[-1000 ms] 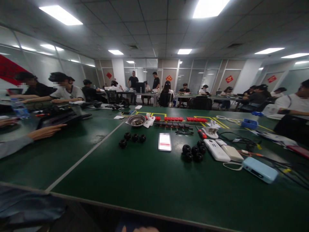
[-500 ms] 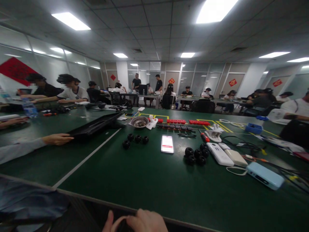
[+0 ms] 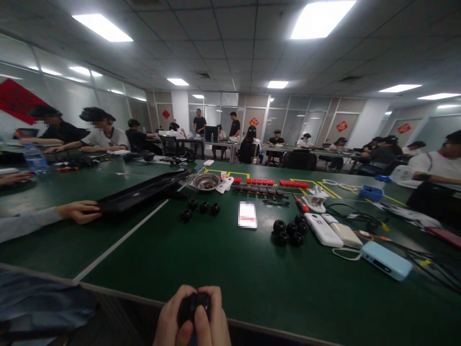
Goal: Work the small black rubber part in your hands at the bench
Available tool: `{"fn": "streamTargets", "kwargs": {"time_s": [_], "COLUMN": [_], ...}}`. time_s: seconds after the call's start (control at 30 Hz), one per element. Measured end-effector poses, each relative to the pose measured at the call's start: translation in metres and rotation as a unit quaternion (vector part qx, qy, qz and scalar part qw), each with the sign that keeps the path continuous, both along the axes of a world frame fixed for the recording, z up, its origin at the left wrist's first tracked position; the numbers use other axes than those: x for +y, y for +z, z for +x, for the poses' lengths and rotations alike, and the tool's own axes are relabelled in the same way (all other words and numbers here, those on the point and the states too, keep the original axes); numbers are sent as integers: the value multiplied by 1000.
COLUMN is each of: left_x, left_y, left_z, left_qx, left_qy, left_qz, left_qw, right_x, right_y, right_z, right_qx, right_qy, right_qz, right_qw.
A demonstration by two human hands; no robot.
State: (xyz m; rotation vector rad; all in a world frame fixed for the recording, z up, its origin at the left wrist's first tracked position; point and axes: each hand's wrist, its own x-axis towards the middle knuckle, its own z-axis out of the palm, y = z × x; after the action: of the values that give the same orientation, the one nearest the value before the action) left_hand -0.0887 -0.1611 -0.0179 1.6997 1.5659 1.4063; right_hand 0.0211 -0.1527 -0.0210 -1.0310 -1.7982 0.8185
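blue box (image 3: pixel 371 193), lt-blue pwr bank (image 3: pixel 386 260) on grn tbl (image 3: pixel 252 283)

A small, compact black piece (image 3: pixel 192 306) sits between six and seven o'clock in the view, raised at the table's near edge (image 3: pixel 144 300). It is clasped between the left hand (image 3: pixel 170 318) and right hand (image 3: pixel 215 315), a squarish, faintly glossy part showing at its one o'clock side; its lower outline looks rounded, though dimness and fingers obscure it.

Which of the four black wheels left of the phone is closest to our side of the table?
The leftmost wheel. It sits out in front, closest to the near side of the table; the other three wheels are farther back.
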Motion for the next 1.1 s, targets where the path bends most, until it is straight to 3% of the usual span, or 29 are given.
{"fn": "streamTargets", "kwargs": {"time_s": [0.13, 0.27, 0.37, 0.5, 0.6, 0.7, 0.83, 0.93, 1.1], "left_x": [8, 14, 22, 32, 41, 54, 70, 78, 86], "left_y": [18, 23, 17, 9, 14, 24, 26, 24, 30], "left_z": [-6, -10, -13, -26, -42, -57, -67, -68, -71], "left_qx": [25, -30, -68, -72, -22, 105, 296, 333, 322], "left_qy": [-37, -72, -37, 41, 15, 3, 44, -11, -51], "left_qz": [-6, -99, -148, -100, -71, -59, -153, -199, -240], "left_qw": [999, 992, 986, 992, 997, 993, 942, 922, 914], "right_x": [12, 31, 41, 51, 66, 95, 149, 183, 218], "right_y": [18, 44, 54, 57, 63, 73, 75, 62, 45], "right_z": [8, 24, 21, 0, -13, -21, -26, -35, -60], "right_qx": [-18, -157, -212, -205, -175, -166, -219, -246, -299], "right_qy": [52, 121, 141, 130, 143, 93, 6, -27, -73], "right_qz": [-45, 27, 104, 141, 98, 57, 90, 92, 91], "right_qw": [997, 980, 961, 960, 969, 980, 972, 964, 947]}}
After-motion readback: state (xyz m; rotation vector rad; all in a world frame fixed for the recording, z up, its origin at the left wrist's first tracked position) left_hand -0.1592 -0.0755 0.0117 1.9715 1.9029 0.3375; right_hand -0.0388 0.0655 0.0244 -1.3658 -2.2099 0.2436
